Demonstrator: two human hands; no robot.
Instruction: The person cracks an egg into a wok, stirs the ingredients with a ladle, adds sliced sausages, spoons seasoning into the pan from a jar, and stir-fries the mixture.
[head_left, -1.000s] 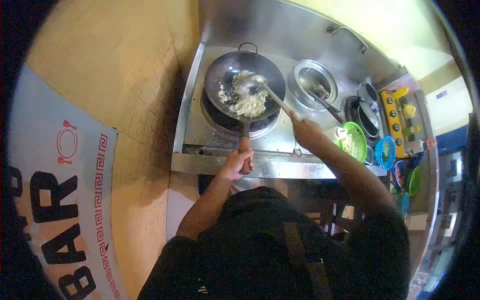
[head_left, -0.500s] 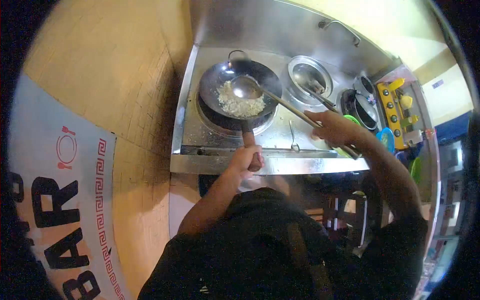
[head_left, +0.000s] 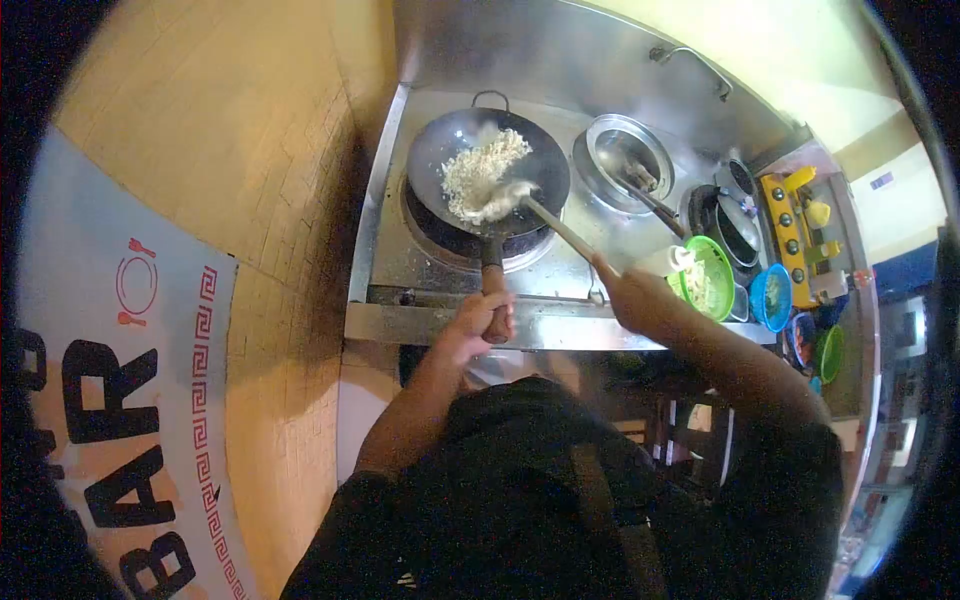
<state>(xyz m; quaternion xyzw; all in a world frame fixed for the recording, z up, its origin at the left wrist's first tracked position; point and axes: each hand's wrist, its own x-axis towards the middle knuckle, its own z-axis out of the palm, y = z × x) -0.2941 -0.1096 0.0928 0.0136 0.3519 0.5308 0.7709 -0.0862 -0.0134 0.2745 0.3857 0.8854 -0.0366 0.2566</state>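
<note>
My left hand [head_left: 484, 322] is closed round the wooden handle of a dark wok [head_left: 425, 160], which stands over a burner on the steel stove. Pale, chopped food that looks like rice [head_left: 478, 168] lies across the middle of the wok. In my right hand [head_left: 637, 300] is the long handle of a ladle [head_left: 560, 230]; my fingers are wrapped round it. The ladle's bowl is at the near right part of the wok, against the food, and looks blurred.
Right of the wok stands a metal pot [head_left: 600, 130] with a utensil in it. A green basket [head_left: 722, 305] with chopped greens and a blue basket [head_left: 783, 318] are at the stove's right. Farther right is a yellow gas stove [head_left: 783, 225]. A brick wall [head_left: 295, 200] borders the left.
My right hand has moved down and slightly left, turning the ladle over and drawing its bowl nearer. The food has spread toward the far side. The green basket has come into fuller view.
</note>
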